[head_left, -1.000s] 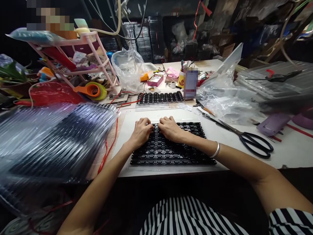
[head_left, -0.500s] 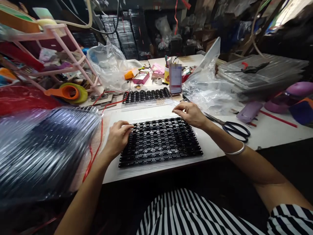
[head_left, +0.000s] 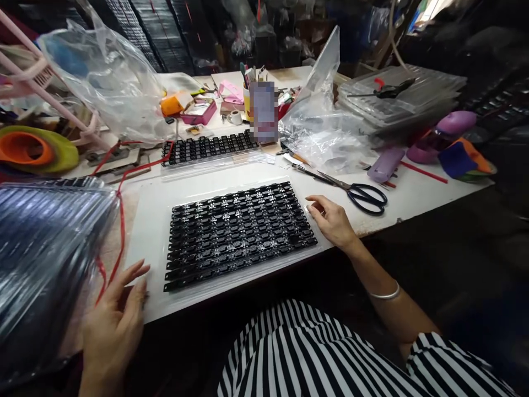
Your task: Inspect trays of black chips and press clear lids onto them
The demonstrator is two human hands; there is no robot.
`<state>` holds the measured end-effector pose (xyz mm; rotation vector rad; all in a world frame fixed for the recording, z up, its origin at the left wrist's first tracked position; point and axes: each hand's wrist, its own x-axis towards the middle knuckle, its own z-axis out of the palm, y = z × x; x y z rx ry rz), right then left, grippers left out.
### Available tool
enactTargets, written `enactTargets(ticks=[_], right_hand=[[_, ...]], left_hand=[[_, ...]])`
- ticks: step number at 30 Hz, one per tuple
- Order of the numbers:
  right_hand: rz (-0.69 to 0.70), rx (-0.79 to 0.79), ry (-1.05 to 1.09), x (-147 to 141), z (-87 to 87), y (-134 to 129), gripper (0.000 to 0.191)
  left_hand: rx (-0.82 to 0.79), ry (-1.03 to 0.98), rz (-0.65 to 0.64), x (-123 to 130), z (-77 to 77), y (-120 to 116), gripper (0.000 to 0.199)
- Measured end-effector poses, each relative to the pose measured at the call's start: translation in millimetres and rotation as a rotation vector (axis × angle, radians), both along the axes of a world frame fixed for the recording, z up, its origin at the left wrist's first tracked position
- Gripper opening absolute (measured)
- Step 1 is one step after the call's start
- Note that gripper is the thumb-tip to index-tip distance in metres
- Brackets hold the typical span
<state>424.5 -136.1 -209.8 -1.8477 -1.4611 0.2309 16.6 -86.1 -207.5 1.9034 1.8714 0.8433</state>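
Note:
Rows of black strips with small metallic parts, like circuit boards (head_left: pixel 239 226), lie side by side on a clear plastic tray (head_left: pixel 243 277) at the table's front edge. Off the tray's left front corner is my left hand (head_left: pixel 118 317), its fingers apart and nothing between them. My right hand (head_left: pixel 333 220) is beside the right edge of the tray, with loosely bent fingers that hold nothing I can see. Whether its fingertips touch the tray edge, I cannot tell.
Black scissors (head_left: pixel 366 197) lie right of the tray. Behind it are a second set of black strips (head_left: pixel 210 148), a phone (head_left: pixel 264 113) and crumpled clear plastic (head_left: pixel 326 138). Stacked plastic-wrapped black trays (head_left: pixel 45 248) and a red cord (head_left: pixel 122 226) are on the left.
My left hand has left the strips and moved toward me and left, its fingers spreading. My right hand has come down from the far corner to the right edge. The view has shifted right.

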Motion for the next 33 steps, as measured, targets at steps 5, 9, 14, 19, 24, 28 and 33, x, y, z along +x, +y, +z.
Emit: enactTargets(ticks=[5, 9, 14, 19, 24, 28, 33], right_hand=[[0.192, 0.060, -0.135, -17.6, 11.2, -24.0, 0.010], [0.450, -0.029, -0.261, -19.8, 21.5, -27.5, 0.008], [0.516, -0.078, -0.314, -17.8, 23.5, -21.7, 0.009], [0.545, -0.092, -0.315, -14.8, 23.2, -18.3, 0.011], [0.535, -0.100, -0.326, -16.5, 22.3, -16.0, 0.015], [0.502, -0.093, -0.339, -18.8, 22.6, -15.6, 0.014], [0.278, 0.016, -0.224, -3.2, 24.9, -19.1, 0.013]], left_hand=[[-0.127, -0.052, 0.091, 14.8, 1.3, -17.0, 0.048], [-0.072, -0.082, 0.090, 18.0, -1.9, -16.5, 0.046], [-0.054, -0.123, 0.028, 19.2, -6.9, -15.8, 0.044], [0.004, -0.119, -0.023, 18.0, -9.6, -18.3, 0.040], [0.013, -0.111, -0.033, 17.0, -9.6, -18.2, 0.039], [-0.016, -0.110, -0.012, 18.5, -8.2, -18.4, 0.039], [-0.076, -0.144, 0.036, 21.1, -5.8, -18.7, 0.041]])
